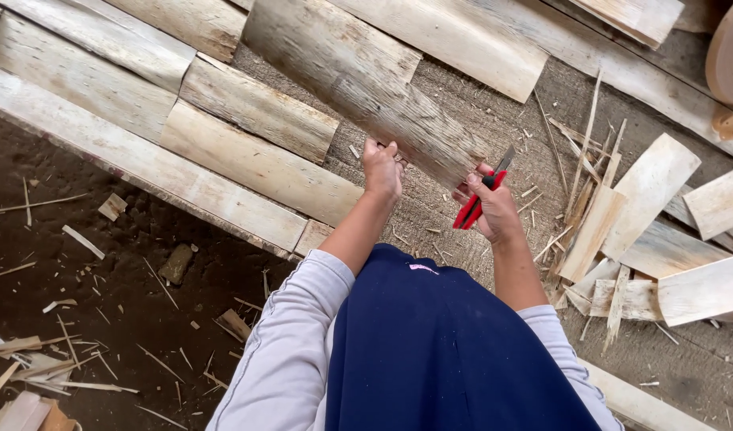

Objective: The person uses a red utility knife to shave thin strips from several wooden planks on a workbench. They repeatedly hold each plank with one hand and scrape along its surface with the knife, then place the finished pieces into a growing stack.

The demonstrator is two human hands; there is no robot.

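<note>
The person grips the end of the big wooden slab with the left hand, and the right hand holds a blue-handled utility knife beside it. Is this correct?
Not quite: in the head view the utility knife in the right hand has a red handle, not blue. The left hand does grip the end of the big wooden slab.

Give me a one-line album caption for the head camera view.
Left hand steadies a rough wooden slab while the right hand holds a red-handled cutter, offcuts scattered around.

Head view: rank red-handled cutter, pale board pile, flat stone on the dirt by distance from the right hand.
1. Red-handled cutter: held in the right hand.
2. Pale board pile: on the ground just right of it.
3. Flat stone: far left, on the dark dirt.
</note>
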